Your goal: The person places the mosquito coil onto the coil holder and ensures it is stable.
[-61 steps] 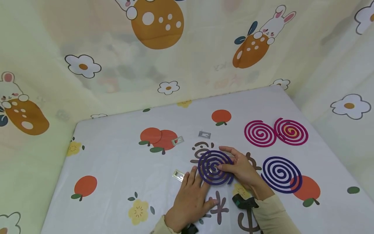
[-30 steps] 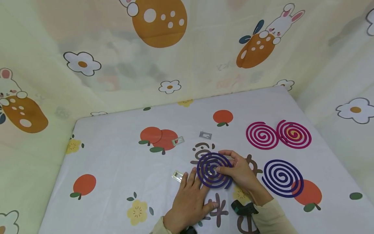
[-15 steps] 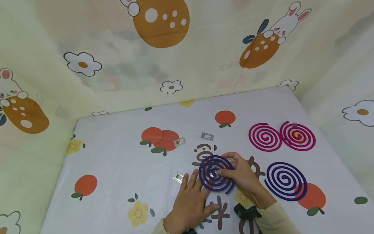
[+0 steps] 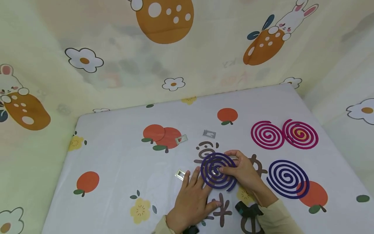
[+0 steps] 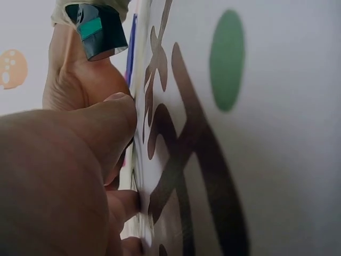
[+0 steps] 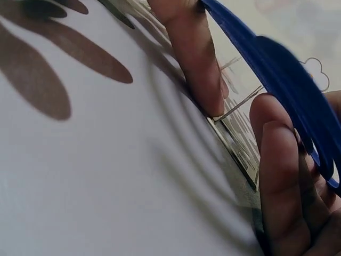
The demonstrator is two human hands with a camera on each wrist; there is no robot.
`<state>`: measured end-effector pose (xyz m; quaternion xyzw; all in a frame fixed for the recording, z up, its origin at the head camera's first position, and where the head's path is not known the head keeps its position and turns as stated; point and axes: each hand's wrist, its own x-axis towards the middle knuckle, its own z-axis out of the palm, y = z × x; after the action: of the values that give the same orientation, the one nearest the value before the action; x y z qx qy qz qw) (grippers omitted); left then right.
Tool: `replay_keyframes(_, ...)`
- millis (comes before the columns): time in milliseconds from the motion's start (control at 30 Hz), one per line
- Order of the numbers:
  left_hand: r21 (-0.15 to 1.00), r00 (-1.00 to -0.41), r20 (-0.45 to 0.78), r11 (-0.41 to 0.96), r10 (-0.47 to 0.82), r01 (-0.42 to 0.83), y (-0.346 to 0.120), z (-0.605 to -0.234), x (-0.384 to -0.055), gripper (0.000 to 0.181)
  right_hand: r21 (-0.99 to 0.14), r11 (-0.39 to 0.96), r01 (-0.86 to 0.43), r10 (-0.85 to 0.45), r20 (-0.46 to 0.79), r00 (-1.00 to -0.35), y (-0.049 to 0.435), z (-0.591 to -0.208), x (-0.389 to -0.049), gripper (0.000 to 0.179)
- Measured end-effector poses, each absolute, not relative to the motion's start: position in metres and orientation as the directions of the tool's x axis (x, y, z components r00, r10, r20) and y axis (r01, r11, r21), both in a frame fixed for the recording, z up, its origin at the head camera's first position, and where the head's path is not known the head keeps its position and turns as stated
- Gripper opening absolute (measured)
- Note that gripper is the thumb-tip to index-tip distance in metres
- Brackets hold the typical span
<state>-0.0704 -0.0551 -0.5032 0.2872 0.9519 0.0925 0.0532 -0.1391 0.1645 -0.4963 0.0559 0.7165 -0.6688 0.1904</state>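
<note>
A dark blue mosquito coil (image 4: 216,169) is pinched by my right hand (image 4: 246,174), with the thumb near its centre and the other fingers under its right side. In the right wrist view the coil (image 6: 298,80) hovers over a small metal coil stand (image 6: 234,152), whose thin prong rises toward the coil's underside. A fingertip of my left hand presses on that stand's edge. Flat on the cloth with fingers spread, my left hand (image 4: 191,200) reaches under the coil's lower left rim. Another metal stand (image 4: 179,177) lies at its fingertips.
Two more metal stands (image 4: 209,133) lie farther back, one on the printed oranges. Two magenta coils (image 4: 267,135) sit side by side at the back right. A second blue coil (image 4: 287,177) rests right of my right forearm. A printed curtain stands behind the table.
The head view has shifted a little, moving the scene slightly rightward. My hands and the blue coil keep nearly the same place over the stand.
</note>
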Motion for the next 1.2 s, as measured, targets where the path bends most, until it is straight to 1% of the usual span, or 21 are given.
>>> replay_keyframes(267,0.217,-0.819,-0.096,0.815,0.566,0.537,-0.0535,-0.5021,-0.0737,0.083,-0.943,0.091,0.322,-0.154,-0.332,-0.931,0.1638,-0.4942,-0.1385,0.063)
replay_keyframes(533,0.225,-0.813,-0.126,0.815,0.568,0.535,-0.0526,-0.5014,-0.0742,0.085,-0.947,0.077,0.312,-0.162,-0.321,-0.933,0.1650,-0.4963,-0.1382,0.063)
replay_keyframes(767,0.222,-0.815,-0.129,0.817,0.565,0.532,-0.0529,-0.5011,-0.0735,0.086,-0.945,0.101,0.310,-0.148,-0.322,-0.935,0.1635,-0.4967,-0.1377,0.064)
replay_keyframes(867,0.229,-0.815,-0.147,0.820,0.561,0.524,-0.0525,-0.5002,-0.0736,0.086,-0.945,0.123,0.303,-0.151,-0.320,-0.935,0.1641,-0.4980,-0.1369,0.067)
replay_keyframes(1000,0.245,-0.812,-0.175,0.823,0.557,0.512,-0.0517,-0.4983,-0.0723,0.085,-0.951,0.162,0.264,-0.169,-0.290,-0.942,0.1654,-0.4997,-0.1350,0.067)
replay_keyframes(1200,0.237,-0.812,-0.179,0.825,0.556,0.513,-0.0516,-0.4960,-0.0735,0.086,-0.958,0.209,0.194,-0.188,-0.234,-0.954,0.1662,-0.5000,-0.1369,0.062)
